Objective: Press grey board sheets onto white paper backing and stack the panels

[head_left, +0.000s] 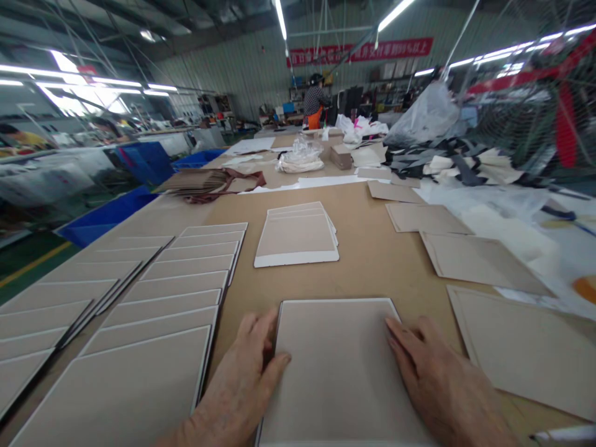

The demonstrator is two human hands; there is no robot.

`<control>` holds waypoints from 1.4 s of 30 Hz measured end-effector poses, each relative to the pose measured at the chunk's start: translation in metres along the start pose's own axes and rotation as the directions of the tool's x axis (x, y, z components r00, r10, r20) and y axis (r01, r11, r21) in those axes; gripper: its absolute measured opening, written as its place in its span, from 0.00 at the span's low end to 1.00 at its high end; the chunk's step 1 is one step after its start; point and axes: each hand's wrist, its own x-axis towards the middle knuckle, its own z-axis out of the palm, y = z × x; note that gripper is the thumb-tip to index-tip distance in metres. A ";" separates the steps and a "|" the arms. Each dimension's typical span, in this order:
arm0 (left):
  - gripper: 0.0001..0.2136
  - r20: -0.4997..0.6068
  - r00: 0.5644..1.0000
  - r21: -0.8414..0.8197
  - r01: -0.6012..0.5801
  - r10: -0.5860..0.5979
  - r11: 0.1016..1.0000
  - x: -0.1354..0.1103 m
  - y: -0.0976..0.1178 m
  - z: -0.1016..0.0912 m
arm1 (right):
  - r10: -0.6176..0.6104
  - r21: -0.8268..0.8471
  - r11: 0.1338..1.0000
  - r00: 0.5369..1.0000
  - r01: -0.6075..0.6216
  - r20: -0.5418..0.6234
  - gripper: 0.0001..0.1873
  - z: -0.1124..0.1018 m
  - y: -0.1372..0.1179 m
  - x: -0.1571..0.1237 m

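A beige rectangular panel with a thin white border (pixel 338 366) lies on the brown table directly before me. My left hand (pixel 251 366) grips its left edge, thumb on the top face and fingers along the side. On the opposite edge, my right hand (pixel 426 363) has its fingers pressed together against the panel near the upper right corner. What lies under the fingertips is hidden. Beyond the panel sits a small fanned stack of beige pieces with white edges (pixel 298 233). Left of my left hand runs an overlapping row of similar panels (pixel 153 354).
Another overlapping row (pixel 69 304) lies at far left. Loose beige pieces (pixel 526 341) line the right side. Farther back are brown straps (pixel 223 183), a clear plastic bag (pixel 300 155) and dark scraps (pixel 442 161). Blue bins (pixel 109 214) stand beyond the left edge. A person (pixel 315 102) stands at the far end.
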 end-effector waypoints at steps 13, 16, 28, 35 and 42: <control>0.42 0.400 0.877 0.393 -0.426 0.266 0.814 -0.048 0.054 0.019 | -0.222 0.184 0.963 0.967 0.198 0.122 0.24 -0.019 0.009 0.017; 0.46 0.342 0.902 0.393 -0.391 0.262 0.832 -0.058 0.049 0.033 | -0.112 0.291 0.954 0.987 0.074 0.116 0.19 -0.015 0.027 0.034; 0.57 0.182 0.925 0.473 -0.379 0.333 0.795 -0.066 0.032 0.063 | -0.057 0.482 0.876 0.993 -0.002 0.107 0.16 -0.007 0.036 0.071; 0.57 0.143 0.927 0.444 -0.374 0.348 0.815 -0.068 0.033 0.064 | -0.030 0.538 0.843 0.995 -0.029 0.100 0.25 0.002 0.046 0.080; 0.57 0.054 0.912 0.488 -0.379 0.407 0.786 -0.068 0.020 0.081 | -0.070 0.539 0.843 0.991 -0.002 0.113 0.20 0.000 0.046 0.077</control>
